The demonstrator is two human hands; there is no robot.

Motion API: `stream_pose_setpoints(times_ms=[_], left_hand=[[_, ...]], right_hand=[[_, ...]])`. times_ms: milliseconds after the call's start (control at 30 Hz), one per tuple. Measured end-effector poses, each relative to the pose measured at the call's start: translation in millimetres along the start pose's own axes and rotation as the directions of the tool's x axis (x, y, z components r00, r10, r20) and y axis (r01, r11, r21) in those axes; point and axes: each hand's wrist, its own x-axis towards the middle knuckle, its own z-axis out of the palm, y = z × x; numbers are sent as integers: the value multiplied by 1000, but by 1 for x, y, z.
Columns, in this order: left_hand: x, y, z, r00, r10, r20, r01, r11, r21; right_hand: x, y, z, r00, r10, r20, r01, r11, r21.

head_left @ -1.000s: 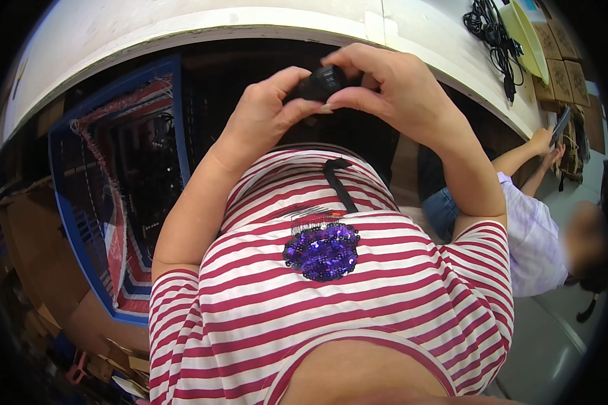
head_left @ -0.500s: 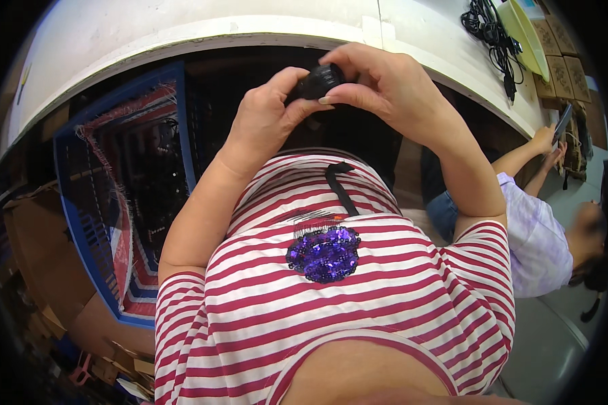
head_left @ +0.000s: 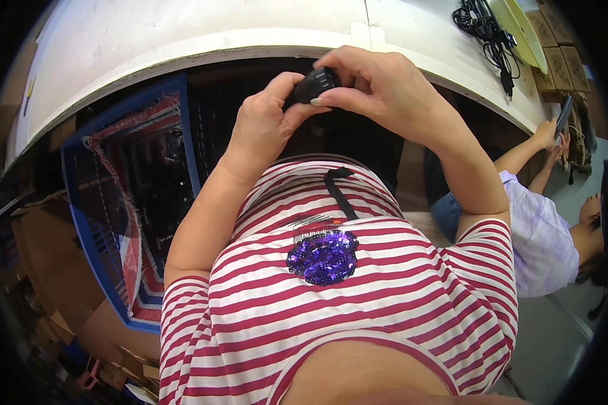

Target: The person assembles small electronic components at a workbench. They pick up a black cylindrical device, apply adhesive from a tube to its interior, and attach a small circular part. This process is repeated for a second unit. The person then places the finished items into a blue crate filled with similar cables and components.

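Note:
Between my two hands is a small black cylindrical part point(head_left: 315, 85) with a ridged, knob-like end; its exact kind I cannot make out. My left hand point(head_left: 265, 116) pinches its left end between thumb and fingers. Around the ridged right end, the thumb and curled fingers of my right hand point(head_left: 373, 82) are closed. Both hands are held just below the front edge of the white table point(head_left: 203, 34), above a dark space. Part of the black piece is hidden by my fingers.
A blue plastic crate point(head_left: 190, 135) with a striped woven liner and small dark items stands at my left. Black cables point(head_left: 483, 34) and a pale yellow basin point(head_left: 523, 34) lie on the table, by brown boxes point(head_left: 554, 64). At the right a person point(head_left: 537, 236) holds a flat dark object point(head_left: 564, 116).
The black piece and both my hands have shifted very slightly left in view, still gripping it. The whole scene has moved a little with the head.

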Motion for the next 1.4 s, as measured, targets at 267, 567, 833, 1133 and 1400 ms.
stream_pose_setpoints(times_ms=[267,567,833,1133,1400], left_hand=[[3,4,2,999,27,20,-27,1000,15],[12,0,-5,988,-141,-61,46,649,-759],[28,5,-24,953,-280,-115,-46,239,-970],[32,20,-25,976,-214,-39,4,196,-981],[16,-6,-38,977,-215,5,106,459,-882]], right_hand=[[-2,3,-1,998,25,-65,-22,999,46],[2,-8,16,995,97,-15,-88,949,304],[-34,0,92,960,176,216,-268,793,547],[-50,-10,56,980,177,93,-192,712,676],[-44,-33,-98,896,236,-375,92,729,679]])
